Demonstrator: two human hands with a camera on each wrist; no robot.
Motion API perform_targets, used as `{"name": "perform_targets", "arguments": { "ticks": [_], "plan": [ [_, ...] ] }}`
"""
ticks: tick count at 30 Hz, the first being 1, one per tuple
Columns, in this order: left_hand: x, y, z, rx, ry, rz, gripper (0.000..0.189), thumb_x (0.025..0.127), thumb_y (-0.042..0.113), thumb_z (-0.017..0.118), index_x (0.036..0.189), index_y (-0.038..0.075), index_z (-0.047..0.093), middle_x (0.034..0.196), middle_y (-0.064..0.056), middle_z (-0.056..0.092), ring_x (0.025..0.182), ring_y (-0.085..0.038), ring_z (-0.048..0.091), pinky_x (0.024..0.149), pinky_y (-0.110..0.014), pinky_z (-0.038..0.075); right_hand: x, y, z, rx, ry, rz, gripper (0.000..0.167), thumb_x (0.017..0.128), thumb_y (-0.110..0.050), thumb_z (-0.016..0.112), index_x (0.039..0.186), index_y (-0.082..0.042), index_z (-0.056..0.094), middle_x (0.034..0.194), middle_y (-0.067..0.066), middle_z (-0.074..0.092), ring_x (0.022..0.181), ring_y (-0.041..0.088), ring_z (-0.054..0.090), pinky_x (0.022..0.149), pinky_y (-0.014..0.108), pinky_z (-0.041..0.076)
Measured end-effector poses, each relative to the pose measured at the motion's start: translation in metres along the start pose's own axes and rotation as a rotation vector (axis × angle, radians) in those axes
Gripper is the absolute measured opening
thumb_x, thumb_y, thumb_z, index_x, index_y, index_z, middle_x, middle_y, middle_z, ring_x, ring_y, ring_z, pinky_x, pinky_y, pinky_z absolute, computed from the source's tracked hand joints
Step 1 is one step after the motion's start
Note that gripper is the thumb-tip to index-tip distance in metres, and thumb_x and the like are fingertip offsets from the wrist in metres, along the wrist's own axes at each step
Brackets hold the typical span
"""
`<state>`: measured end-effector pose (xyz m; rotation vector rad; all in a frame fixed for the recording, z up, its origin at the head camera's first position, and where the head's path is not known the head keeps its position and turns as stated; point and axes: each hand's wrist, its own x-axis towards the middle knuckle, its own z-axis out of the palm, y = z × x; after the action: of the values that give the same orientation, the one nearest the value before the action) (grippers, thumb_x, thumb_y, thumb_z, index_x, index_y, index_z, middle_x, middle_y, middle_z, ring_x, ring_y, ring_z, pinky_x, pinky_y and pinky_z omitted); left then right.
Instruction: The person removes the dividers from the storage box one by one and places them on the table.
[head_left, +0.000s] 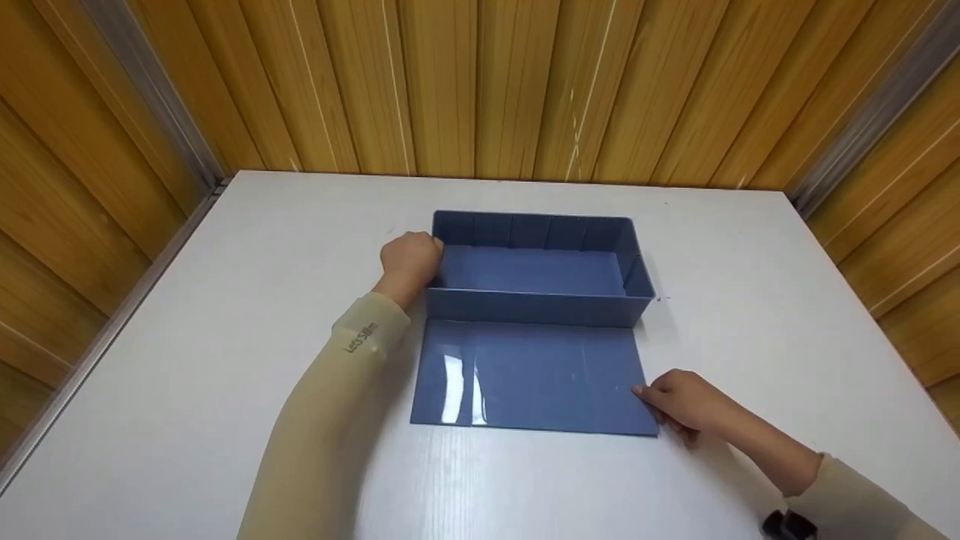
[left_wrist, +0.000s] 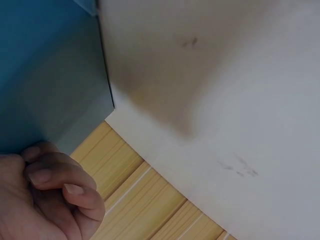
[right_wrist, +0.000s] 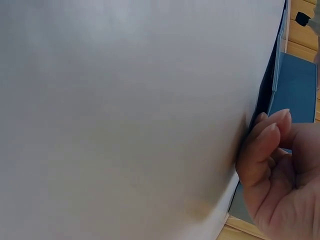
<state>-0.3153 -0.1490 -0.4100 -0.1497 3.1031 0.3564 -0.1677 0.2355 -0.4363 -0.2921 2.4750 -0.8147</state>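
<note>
A blue rectangular plastic bin [head_left: 536, 309] stands with its open top up, and nothing is visible inside. My left hand [head_left: 411, 259] grips its left wall, thumb at the rim and fingers curled against the outside. In the left wrist view, those curled fingers [left_wrist: 82, 200] lie by the bin's blue wall [left_wrist: 55, 85]. Flat on the table in front of the bin lies a glossy blue panel [head_left: 540, 375], its far edge along the bin's front wall. My right hand [head_left: 686, 405] pinches the panel's right edge near the front corner, thumb on top and fingers at the edge.
The white table [head_left: 225, 360] carries the bin and panel. Yellow wood-look slatted walls [head_left: 510, 90] rise behind and at both sides, with grey metal posts [head_left: 150, 82] in the corners. A small black object [head_left: 789, 525] sits at the right sleeve.
</note>
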Motion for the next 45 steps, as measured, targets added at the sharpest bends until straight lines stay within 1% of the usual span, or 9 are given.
{"name": "perform_targets", "arguments": {
  "ticks": [4,9,13,21,23,28,34,41,45],
  "plan": [
    [0.001,-0.006,-0.004,0.014,-0.01,-0.006,0.049,0.108,0.031,0.035,0.096,0.001,0.072,0.102,-0.017,0.076,0.085,-0.028,0.068,0.081,-0.048,0.061,0.004,-0.005,0.003,-0.017,0.012,0.009,0.048,0.106,-0.027,0.052,0.061,-0.01,0.053,0.046,-0.007,0.043,0.035,0.003,0.045,0.042,0.021,0.041],
    [0.002,-0.011,-0.005,0.019,-0.006,-0.004,0.049,0.108,0.031,0.034,0.097,0.001,0.072,0.103,-0.018,0.076,0.09,-0.031,0.071,0.083,-0.049,0.06,0.008,-0.008,0.004,-0.014,0.007,0.034,0.048,0.106,-0.028,0.052,0.061,-0.01,0.054,0.046,-0.006,0.043,0.034,0.004,0.046,0.041,0.022,0.043],
    [0.002,-0.008,-0.005,0.015,-0.001,0.001,0.049,0.108,0.031,0.035,0.099,0.0,0.072,0.104,-0.018,0.076,0.092,-0.032,0.073,0.083,-0.049,0.061,0.008,-0.007,0.004,-0.017,0.008,0.029,0.049,0.106,-0.028,0.052,0.06,-0.01,0.054,0.046,-0.006,0.043,0.035,0.004,0.046,0.042,0.022,0.043],
    [0.001,-0.003,-0.001,0.019,0.022,0.019,0.047,0.108,0.029,0.037,0.096,0.001,0.073,0.101,-0.018,0.077,0.089,-0.031,0.072,0.081,-0.05,0.061,0.005,-0.004,0.002,-0.017,0.013,0.029,0.048,0.105,-0.028,0.054,0.06,-0.01,0.054,0.047,-0.006,0.042,0.035,0.004,0.045,0.042,0.022,0.042],
    [0.001,-0.003,-0.001,0.047,0.009,0.03,0.048,0.108,0.029,0.036,0.097,0.001,0.072,0.102,-0.018,0.077,0.09,-0.031,0.073,0.08,-0.049,0.061,0.005,-0.004,0.001,-0.021,0.011,0.023,0.048,0.105,-0.027,0.054,0.06,-0.01,0.054,0.047,-0.006,0.043,0.035,0.004,0.045,0.042,0.022,0.041],
    [0.001,-0.001,-0.002,0.074,-0.014,0.026,0.05,0.109,0.031,0.034,0.098,0.002,0.072,0.104,-0.017,0.077,0.093,-0.03,0.074,0.081,-0.048,0.062,0.005,-0.003,0.0,-0.03,0.006,0.015,0.048,0.105,-0.025,0.054,0.06,-0.01,0.052,0.047,-0.007,0.043,0.036,0.004,0.045,0.042,0.022,0.042],
    [0.001,-0.001,-0.001,0.02,0.003,0.003,0.05,0.108,0.032,0.036,0.095,0.001,0.073,0.104,-0.018,0.077,0.092,-0.032,0.074,0.082,-0.049,0.061,0.004,-0.003,0.0,-0.05,0.023,0.039,0.047,0.104,-0.026,0.056,0.06,-0.01,0.053,0.047,-0.006,0.044,0.035,0.004,0.045,0.042,0.022,0.042],
    [-0.001,-0.001,0.0,-0.005,0.023,-0.005,0.051,0.107,0.034,0.038,0.092,0.001,0.073,0.102,-0.018,0.077,0.09,-0.031,0.074,0.08,-0.05,0.061,0.005,-0.004,-0.001,-0.059,0.046,0.006,0.045,0.102,-0.023,0.058,0.059,-0.012,0.05,0.048,-0.006,0.042,0.035,0.003,0.044,0.043,0.022,0.041],
    [-0.002,0.0,-0.001,-0.022,0.028,-0.009,0.05,0.107,0.034,0.039,0.091,0.001,0.074,0.103,-0.018,0.077,0.091,-0.032,0.074,0.081,-0.05,0.061,0.005,-0.005,-0.002,-0.064,0.049,0.004,0.044,0.102,-0.023,0.059,0.06,-0.013,0.049,0.048,-0.006,0.043,0.036,0.004,0.045,0.044,0.024,0.042]
  ]
}}
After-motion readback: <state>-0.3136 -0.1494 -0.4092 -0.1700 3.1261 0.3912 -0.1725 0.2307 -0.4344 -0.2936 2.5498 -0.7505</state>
